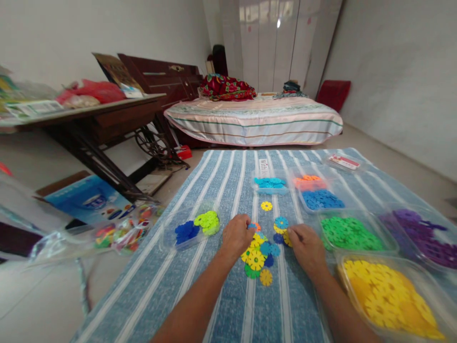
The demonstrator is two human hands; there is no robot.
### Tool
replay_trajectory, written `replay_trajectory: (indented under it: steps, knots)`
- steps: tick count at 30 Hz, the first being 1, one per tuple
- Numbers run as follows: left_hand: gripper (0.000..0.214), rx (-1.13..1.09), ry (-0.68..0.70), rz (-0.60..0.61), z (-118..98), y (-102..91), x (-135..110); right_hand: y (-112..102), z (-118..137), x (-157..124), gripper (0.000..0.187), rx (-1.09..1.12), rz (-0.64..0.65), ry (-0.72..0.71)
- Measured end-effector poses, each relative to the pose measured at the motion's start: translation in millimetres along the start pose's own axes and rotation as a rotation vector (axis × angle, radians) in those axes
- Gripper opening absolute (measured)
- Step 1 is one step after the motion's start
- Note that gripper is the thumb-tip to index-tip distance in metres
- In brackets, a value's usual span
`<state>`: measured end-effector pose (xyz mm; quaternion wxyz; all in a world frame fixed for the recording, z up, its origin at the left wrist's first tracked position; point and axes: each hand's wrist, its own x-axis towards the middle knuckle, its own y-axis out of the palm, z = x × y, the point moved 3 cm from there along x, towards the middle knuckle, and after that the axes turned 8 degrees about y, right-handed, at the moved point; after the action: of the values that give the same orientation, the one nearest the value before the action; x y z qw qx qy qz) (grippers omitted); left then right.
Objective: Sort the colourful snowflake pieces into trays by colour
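My left hand (237, 235) is closed, fingertips pinched at the left edge of a loose pile of notched plastic snowflake discs (256, 259). An orange disc (254, 226) shows at its fingertips; whether it is gripped I cannot tell. My right hand (305, 247) is closed too, thumb and finger on a yellow disc (287, 238) at the right of the pile. Beside that lie a light blue disc (281, 222) and a dark blue disc (278, 238). The pile mixes yellow, blue, green and orange pieces. One yellow disc (266, 206) lies apart, farther back.
A clear tray (185, 244) with dark blue and lime discs stands left. Clear boxes hold light blue (270, 183), orange (307, 180), blue (322, 199), green (352, 233), purple (421, 236) and yellow discs (389, 297). A labelled box (344, 162) stands at the far right.
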<state>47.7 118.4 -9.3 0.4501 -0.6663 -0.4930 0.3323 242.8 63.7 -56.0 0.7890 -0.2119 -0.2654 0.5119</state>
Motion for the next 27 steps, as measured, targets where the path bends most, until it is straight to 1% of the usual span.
replay_trajectory:
  steps: [3, 9, 13, 16, 19, 21, 23, 25, 27]
  knots:
    - [0.004, -0.099, -0.015, -0.021, 6, 0.3, 4, 0, 0, 0, 0.033, 0.004, -0.006, 0.004]
    - [0.003, -0.210, -0.030, -0.070, 8, 0.2, 5, -1, 1, 1, 0.033, -0.011, -0.001, 0.008]
    - [0.003, -0.273, 0.010, -0.104, 8, -1.4, 3, 0, 0, 1, 0.033, -0.019, 0.016, 0.012]
    - [0.004, -0.385, 0.034, -0.111, 8, -0.4, 2, 0, 0, 1, 0.033, -0.018, 0.009, 0.010]
    - [0.006, -0.529, 0.007, -0.116, 4, 0.7, 7, 0, 1, 1, 0.033, -0.014, 0.002, 0.009]
    - [0.006, -0.655, -0.023, -0.128, -4, -1.3, 17, 0, 1, 1, 0.033, -0.007, -0.003, 0.011]
    - [0.009, -0.757, -0.035, -0.145, -16, -7.6, 35, 0, 1, 1, 0.032, -0.002, -0.006, 0.010]
    - [0.019, -0.794, -0.020, -0.182, -30, -18.1, 56, 0, 2, 1, 0.032, 0.003, -0.002, 0.008]
    - [0.033, -0.785, 0.001, -0.259, -41, -29.9, 75, 0, 2, 0, 0.033, 0.010, 0.006, 0.012]
